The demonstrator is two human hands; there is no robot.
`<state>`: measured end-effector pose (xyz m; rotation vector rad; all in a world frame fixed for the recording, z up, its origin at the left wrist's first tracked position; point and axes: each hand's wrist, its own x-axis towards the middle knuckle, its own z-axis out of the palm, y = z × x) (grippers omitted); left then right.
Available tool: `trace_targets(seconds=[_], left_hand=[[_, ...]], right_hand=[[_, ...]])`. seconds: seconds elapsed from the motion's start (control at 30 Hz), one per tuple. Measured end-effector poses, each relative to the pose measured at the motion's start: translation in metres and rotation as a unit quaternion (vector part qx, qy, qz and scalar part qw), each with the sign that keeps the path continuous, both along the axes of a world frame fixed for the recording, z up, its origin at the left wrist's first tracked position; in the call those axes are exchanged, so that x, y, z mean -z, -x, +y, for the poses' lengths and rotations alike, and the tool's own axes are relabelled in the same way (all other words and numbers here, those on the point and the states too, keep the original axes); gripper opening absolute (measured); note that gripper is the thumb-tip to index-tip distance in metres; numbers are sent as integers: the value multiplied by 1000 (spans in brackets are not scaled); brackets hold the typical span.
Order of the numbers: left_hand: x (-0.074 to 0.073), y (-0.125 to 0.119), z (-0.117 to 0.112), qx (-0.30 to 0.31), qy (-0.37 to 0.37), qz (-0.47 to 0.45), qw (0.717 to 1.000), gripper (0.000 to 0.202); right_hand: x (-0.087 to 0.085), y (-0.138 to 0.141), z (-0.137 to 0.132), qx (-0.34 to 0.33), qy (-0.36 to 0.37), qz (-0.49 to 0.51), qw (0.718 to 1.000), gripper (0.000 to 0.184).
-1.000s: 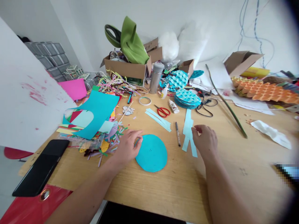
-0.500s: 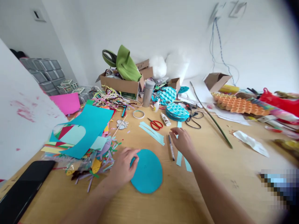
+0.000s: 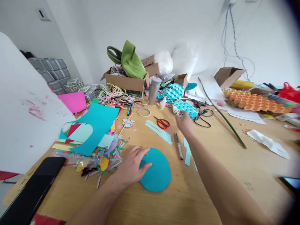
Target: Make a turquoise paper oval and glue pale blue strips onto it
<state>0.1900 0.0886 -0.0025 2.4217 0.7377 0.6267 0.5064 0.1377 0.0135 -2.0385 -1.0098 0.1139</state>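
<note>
My left hand (image 3: 133, 165) lies at the left edge of a round blue paper disc (image 3: 158, 171), thumb and fingers apart over it. My right hand (image 3: 185, 123) reaches forward and has its fingers closed around a small white glue bottle (image 3: 175, 109), which is tilted. Behind that bottle lies a stack of woven blue discs (image 3: 187, 108). Left of my right forearm are a pen (image 3: 179, 147) and pale blue paper strips (image 3: 187, 153), partly covered by the arm. Red-handled scissors (image 3: 162, 122) and more pale strips (image 3: 158, 132) lie left of the right hand.
Coloured paper sheets (image 3: 103, 122) and scraps pile up on the left, near a black phone (image 3: 35, 187). At the back stand a cardboard box (image 3: 124, 83), a grey bottle (image 3: 154, 90) and a second glue bottle (image 3: 163, 103). A long stick (image 3: 222, 114) lies on the right.
My right hand has moved forward from beside the pen and taken hold of the glue bottle. My left hand stays at the disc, its thumb now over it. The view has shifted slightly.
</note>
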Motion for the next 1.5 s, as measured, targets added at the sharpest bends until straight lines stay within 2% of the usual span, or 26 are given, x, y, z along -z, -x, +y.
trace_targets(seconds=[0.13, 0.2, 0.27, 0.4, 0.47, 0.53, 0.67, 0.87, 1.03, 1.13, 1.3, 1.37, 1.43, 1.5], left_hand=[[-8, 5, -3, 84, 24, 70, 994, 108], [-7, 7, -6, 107, 23, 102, 989, 120], [-5, 8, -9, 116, 17, 128, 985, 124], [1, 6, -10, 119, 21, 181, 976, 126], [4, 4, -9, 107, 28, 194, 975, 126], [5, 3, -8, 94, 32, 193, 976, 125], [7, 4, -4, 82, 31, 173, 981, 125], [8, 7, 2, 54, 21, 138, 989, 122], [6, 6, 4, 43, -1, 108, 993, 120], [2, 4, 4, 17, -9, 86, 996, 106], [2, 4, 5, -40, -27, 26, 998, 55], [3, 4, 6, -51, -33, 12, 998, 41], [3, 4, 6, -53, -34, 15, 998, 36], [3, 4, 5, -50, -27, 34, 998, 42]], right_hand=[[-13, 8, -53, -46, -77, 142, 986, 27], [-18, 16, -79, -99, -161, 321, 928, 21], [-19, 27, -99, -120, -218, 465, 850, 20], [-16, 46, -115, -92, -273, 629, 722, 25], [-13, 52, -116, -87, -289, 669, 679, 27], [-8, 56, -115, -92, -300, 684, 658, 29], [2, 61, -114, -91, -284, 691, 658, 29], [12, 74, -113, -163, -216, 657, 703, 34], [15, 78, -112, -177, -197, 641, 720, 30], [17, 79, -112, -175, -190, 622, 739, 28], [20, 86, -113, -194, -212, 569, 771, 22], [20, 89, -114, -202, -219, 554, 777, 20], [22, 91, -114, -202, -219, 545, 783, 20], [23, 92, -113, -192, -219, 537, 792, 22]])
